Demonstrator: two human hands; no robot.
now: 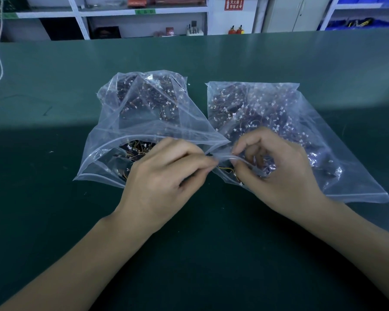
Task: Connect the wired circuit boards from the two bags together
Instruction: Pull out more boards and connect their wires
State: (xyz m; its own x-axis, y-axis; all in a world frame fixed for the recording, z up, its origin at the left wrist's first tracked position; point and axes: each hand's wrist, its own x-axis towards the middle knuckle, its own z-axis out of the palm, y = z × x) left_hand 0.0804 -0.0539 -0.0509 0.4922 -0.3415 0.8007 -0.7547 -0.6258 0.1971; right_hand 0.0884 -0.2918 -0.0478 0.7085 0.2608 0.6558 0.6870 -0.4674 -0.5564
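My left hand point(166, 171) and right hand point(276, 169) both pinch the near zip edge of the right bag point(323, 153), fingertips almost meeting. Just left of that pinch gapes the mouth of the left bag point(126, 122). Two clear bags lie side by side on the green table point(54, 86), each packed with dark wired circuit boards point(265, 113), too many to count, just beyond my fingers.
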